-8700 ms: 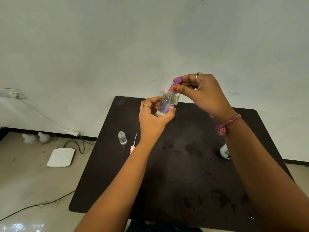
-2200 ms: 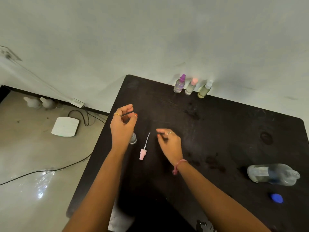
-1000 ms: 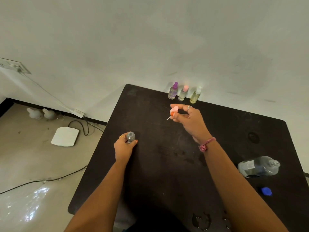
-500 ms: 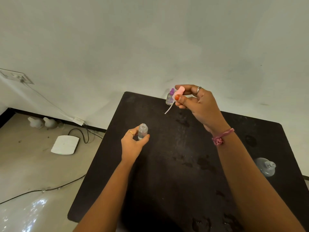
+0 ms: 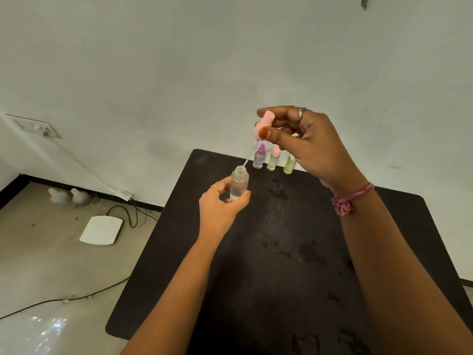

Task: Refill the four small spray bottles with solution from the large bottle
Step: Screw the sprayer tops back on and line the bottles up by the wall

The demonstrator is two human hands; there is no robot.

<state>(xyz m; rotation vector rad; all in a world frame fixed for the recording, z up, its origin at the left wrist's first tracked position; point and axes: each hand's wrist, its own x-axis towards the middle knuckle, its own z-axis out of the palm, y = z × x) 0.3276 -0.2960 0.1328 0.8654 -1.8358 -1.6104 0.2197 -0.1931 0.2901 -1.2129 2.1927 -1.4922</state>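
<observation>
Since half a second ago both hands have risen and drawn together: the open small bottle (image 5: 239, 183) has come up off the worktop (image 5: 276, 252), and the pink spray cap (image 5: 263, 123) now hangs over it, its thin dip tube (image 5: 249, 156) angled down with the tip just at the bottle's mouth.

The bottle is clear plastic with liquid visible low in it; it looks light and fairly stiff, though possibly slick, since the worktop shows wet patches. The left hand (image 5: 220, 203) grips it low on the body, fingers and thumb curled round it, which leaves the neck free. The cap is tiny and light; the right hand (image 5: 304, 144) pinches its head between thumb and fingertips. The tube looks flexible, so it probably needs guiding straight in before screwing.

Three capped small bottles (image 5: 272, 160) stand at the worktop's far edge by the wall.
</observation>
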